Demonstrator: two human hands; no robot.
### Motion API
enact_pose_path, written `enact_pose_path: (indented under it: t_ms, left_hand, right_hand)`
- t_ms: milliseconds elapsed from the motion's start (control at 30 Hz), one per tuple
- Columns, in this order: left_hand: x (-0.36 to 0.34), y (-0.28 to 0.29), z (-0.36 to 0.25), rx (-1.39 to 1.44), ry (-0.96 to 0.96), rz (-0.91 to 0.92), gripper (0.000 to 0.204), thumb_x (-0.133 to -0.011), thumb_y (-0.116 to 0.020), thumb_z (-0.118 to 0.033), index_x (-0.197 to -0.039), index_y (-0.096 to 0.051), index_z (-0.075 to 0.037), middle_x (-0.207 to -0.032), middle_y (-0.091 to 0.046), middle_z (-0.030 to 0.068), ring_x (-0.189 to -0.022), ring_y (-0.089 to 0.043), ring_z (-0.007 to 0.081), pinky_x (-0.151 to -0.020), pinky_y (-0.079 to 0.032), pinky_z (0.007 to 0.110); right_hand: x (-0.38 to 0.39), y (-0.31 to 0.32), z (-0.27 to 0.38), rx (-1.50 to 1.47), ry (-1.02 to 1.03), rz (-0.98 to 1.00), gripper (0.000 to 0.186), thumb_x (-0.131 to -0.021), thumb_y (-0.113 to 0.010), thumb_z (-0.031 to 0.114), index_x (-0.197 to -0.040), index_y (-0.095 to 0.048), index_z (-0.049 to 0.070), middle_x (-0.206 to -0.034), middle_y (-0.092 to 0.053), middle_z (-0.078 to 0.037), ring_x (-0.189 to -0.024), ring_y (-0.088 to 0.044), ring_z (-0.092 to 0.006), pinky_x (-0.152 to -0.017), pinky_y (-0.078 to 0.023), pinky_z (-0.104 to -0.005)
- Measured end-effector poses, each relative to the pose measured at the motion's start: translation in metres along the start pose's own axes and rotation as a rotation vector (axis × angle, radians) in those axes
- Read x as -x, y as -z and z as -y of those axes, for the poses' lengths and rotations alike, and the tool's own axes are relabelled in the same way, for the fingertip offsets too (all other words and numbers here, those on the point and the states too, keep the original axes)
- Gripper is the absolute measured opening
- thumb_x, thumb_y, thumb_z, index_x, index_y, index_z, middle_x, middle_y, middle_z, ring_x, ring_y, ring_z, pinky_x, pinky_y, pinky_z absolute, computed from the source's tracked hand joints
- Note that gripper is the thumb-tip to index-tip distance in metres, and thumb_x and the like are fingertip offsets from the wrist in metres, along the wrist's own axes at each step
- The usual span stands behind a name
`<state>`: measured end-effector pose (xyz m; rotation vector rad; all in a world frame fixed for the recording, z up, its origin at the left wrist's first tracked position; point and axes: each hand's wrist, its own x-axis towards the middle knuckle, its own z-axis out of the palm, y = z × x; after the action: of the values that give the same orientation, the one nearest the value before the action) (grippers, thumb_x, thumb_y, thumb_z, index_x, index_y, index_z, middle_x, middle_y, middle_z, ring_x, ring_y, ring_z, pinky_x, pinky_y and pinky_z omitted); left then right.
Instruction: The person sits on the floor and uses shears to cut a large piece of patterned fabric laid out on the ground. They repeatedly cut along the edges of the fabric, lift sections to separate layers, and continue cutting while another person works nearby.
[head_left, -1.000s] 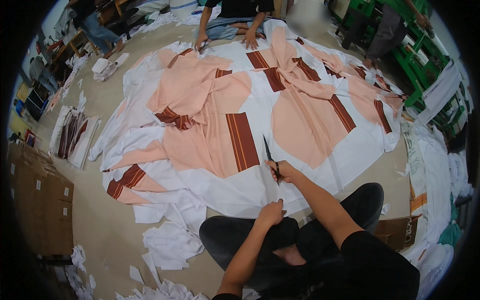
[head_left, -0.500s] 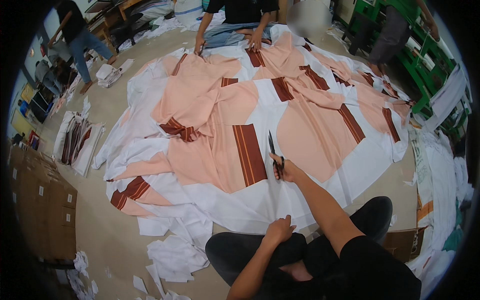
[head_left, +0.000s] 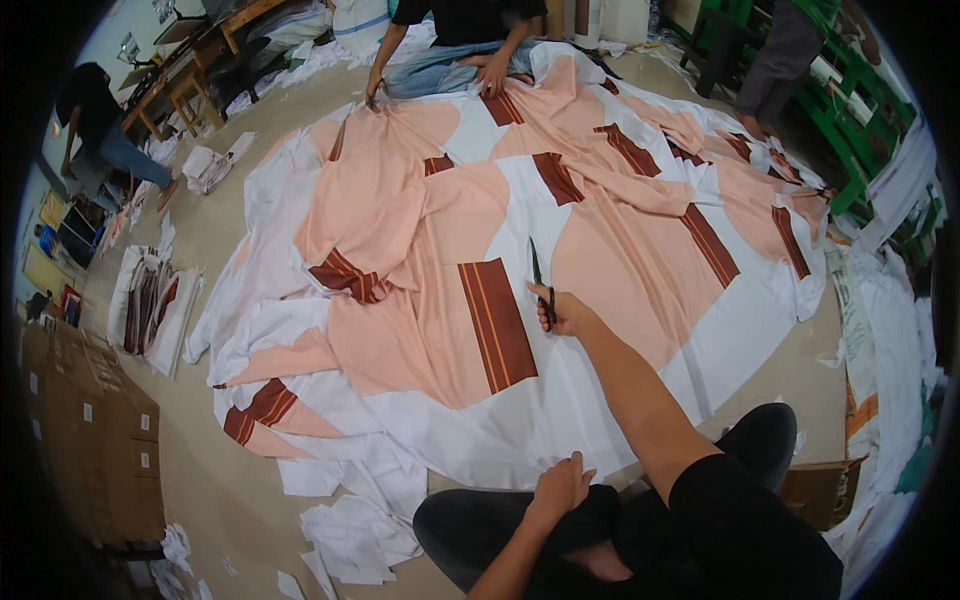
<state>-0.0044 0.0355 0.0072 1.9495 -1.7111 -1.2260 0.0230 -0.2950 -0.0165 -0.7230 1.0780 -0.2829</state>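
Observation:
My right hand (head_left: 560,312) grips black scissors (head_left: 537,265), blades pointing away from me, on a white strip between peach printed shapes. These shapes (head_left: 610,290), some with maroon bands with orange stripes (head_left: 495,330), cover a large, rumpled white fabric sheet (head_left: 480,440) spread on the floor. Low in the view, at the sheet's near edge, my left hand (head_left: 563,485) has curled fingers; I cannot make out what, if anything, is in them. My crossed legs in dark trousers lie beneath it.
A seated co-worker (head_left: 450,70) handles the sheet's far side; others stand left (head_left: 120,135) and right (head_left: 775,80), by a green metal frame (head_left: 845,140). Folded fabric stacks (head_left: 150,305), cardboard boxes (head_left: 100,430) and white scraps (head_left: 350,535) lie around.
My right hand and scissors have moved farther along the white strip, away from me. The standing person on the left has moved leftward. My left hand stays by the near edge.

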Motion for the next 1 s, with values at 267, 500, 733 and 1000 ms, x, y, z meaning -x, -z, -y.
enact_pose_path:
  t_ms: [267, 500, 733, 1000]
  left_hand:
    - [0.001, 0.002, -0.003, 0.069, -0.015, -0.004, 0.046, -0.099, -0.053, -0.042, -0.112, -0.053, 0.002, -0.094, -0.066, 0.0303, -0.092, -0.063, 0.0496, -0.081, -0.05, 0.057]
    - [-0.001, 0.015, -0.008, 0.056, 0.075, 0.058, 0.051, -0.099, -0.051, -0.048, -0.112, -0.054, 0.001, -0.098, -0.067, 0.0302, -0.096, -0.064, 0.0497, -0.083, -0.051, 0.057]
    - [-0.007, 0.019, -0.005, -0.011, 0.159, 0.106, 0.055, -0.097, -0.052, -0.051, -0.121, -0.058, -0.001, -0.105, -0.068, 0.0296, -0.103, -0.064, 0.0471, -0.089, -0.051, 0.054]
    - [-0.06, 0.118, 0.063, -0.153, 0.207, -0.437, 0.062, -0.089, -0.067, -0.04, -0.133, -0.053, 0.001, -0.128, -0.063, 0.0216, -0.119, -0.06, 0.0419, -0.097, -0.048, 0.052]
  right_hand:
    - [-0.039, 0.007, 0.03, -0.17, 0.025, 0.034, 0.054, -0.077, -0.084, 0.053, -0.072, -0.049, 0.012, -0.063, -0.047, -0.002, -0.055, -0.048, -0.0168, -0.053, -0.043, -0.03]
    - [-0.057, 0.009, 0.036, -0.039, 0.042, -0.031, 0.053, -0.079, -0.081, 0.055, -0.071, -0.051, 0.012, -0.061, -0.052, -0.003, -0.051, -0.051, -0.0178, -0.048, -0.041, -0.0315]
    - [-0.073, 0.003, 0.059, -0.002, 0.126, 0.052, 0.049, -0.085, -0.076, 0.053, -0.066, -0.053, 0.015, -0.051, -0.052, -0.005, -0.044, -0.052, -0.0198, -0.043, -0.039, -0.0338]
    - [0.084, 0.062, -0.025, 1.271, 0.662, -0.657, 0.055, -0.082, -0.074, 0.052, -0.093, -0.064, -0.002, -0.075, -0.065, -0.017, -0.077, -0.067, -0.037, -0.075, -0.054, -0.0486]
